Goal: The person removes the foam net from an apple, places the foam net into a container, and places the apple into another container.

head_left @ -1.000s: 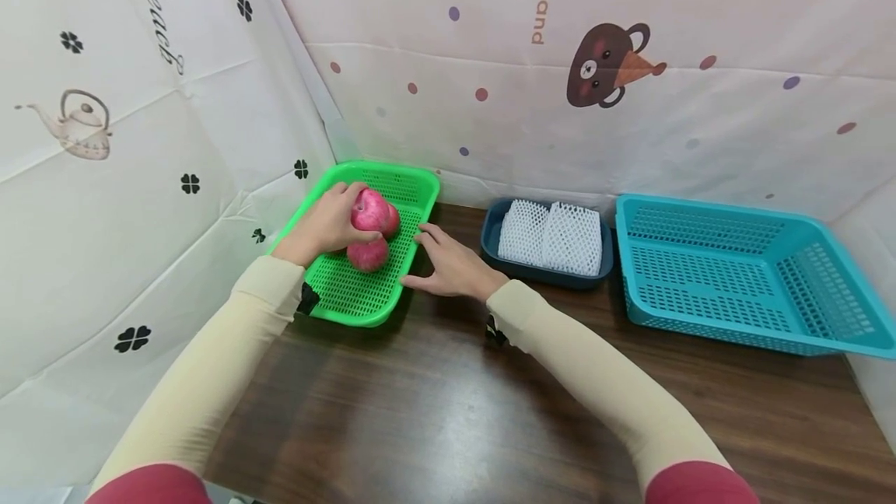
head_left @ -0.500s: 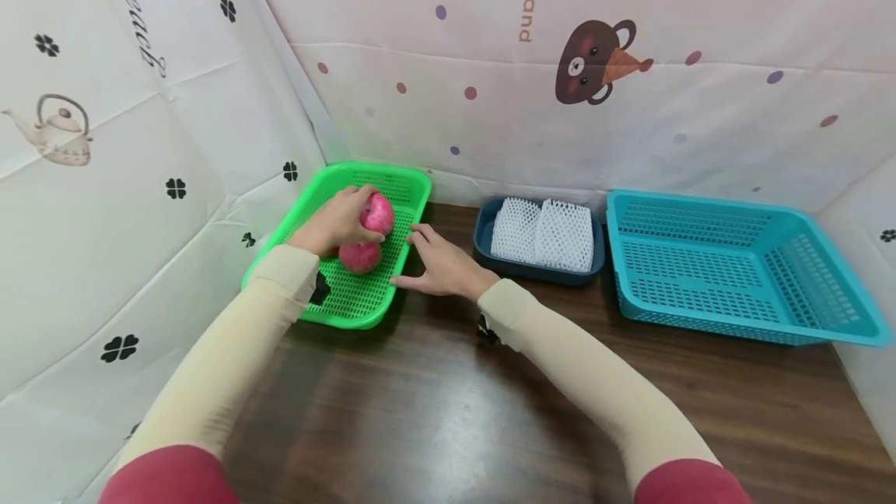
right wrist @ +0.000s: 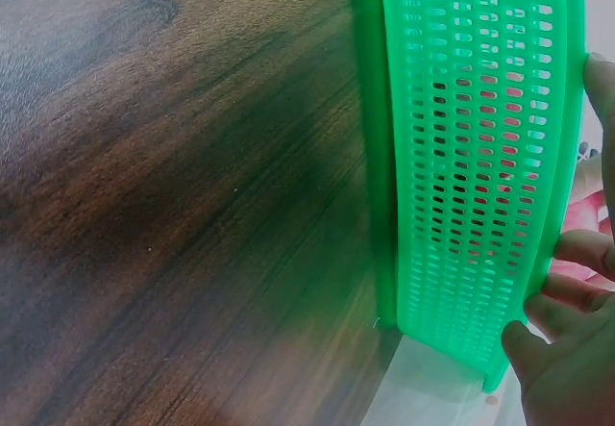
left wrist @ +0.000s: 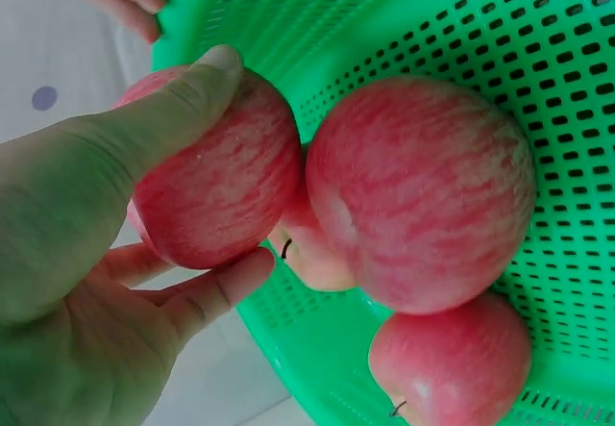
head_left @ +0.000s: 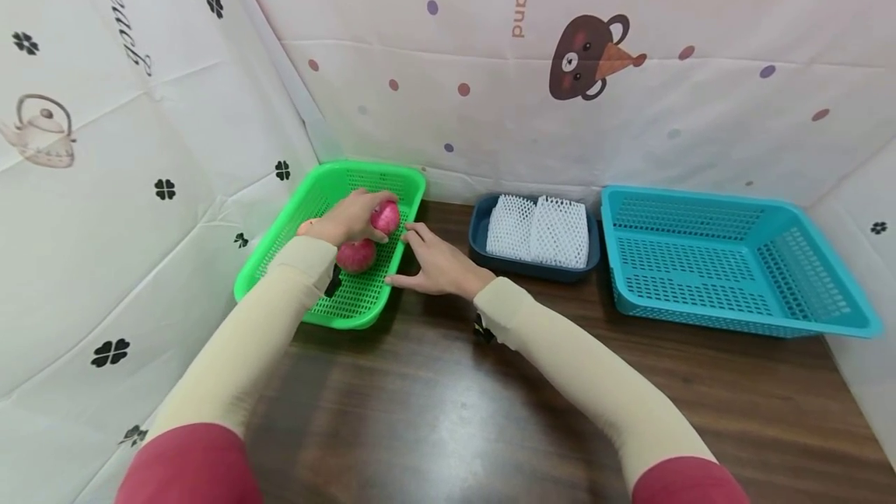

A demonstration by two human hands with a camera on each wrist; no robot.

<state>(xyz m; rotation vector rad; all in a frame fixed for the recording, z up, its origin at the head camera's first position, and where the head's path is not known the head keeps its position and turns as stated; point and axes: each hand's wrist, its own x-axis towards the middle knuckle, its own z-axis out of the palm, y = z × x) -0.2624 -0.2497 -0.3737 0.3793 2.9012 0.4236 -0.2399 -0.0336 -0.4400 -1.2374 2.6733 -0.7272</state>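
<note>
Since the earlier frame my left hand (head_left: 348,216) has raised its gripped apple (left wrist: 216,171) above the green basket (head_left: 308,208); right hand (head_left: 435,263), fingers relaxed, steadies the rim; a slip would bruise the apples below (left wrist: 423,190)

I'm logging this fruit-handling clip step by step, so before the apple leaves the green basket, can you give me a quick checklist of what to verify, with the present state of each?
1. Left hand grips the apple, thumb above and fingers below: ok.
2. Held apple free of the other apples: not ok, it touches the nearest one.
3. Right hand steadies the green basket, fingers at its rim: ok.
4. Foam nets ready in the dark tray: ok.
5. Blue basket has room: ok, nothing shows in it.
6. Apple free of bruises: cannot tell.
</note>
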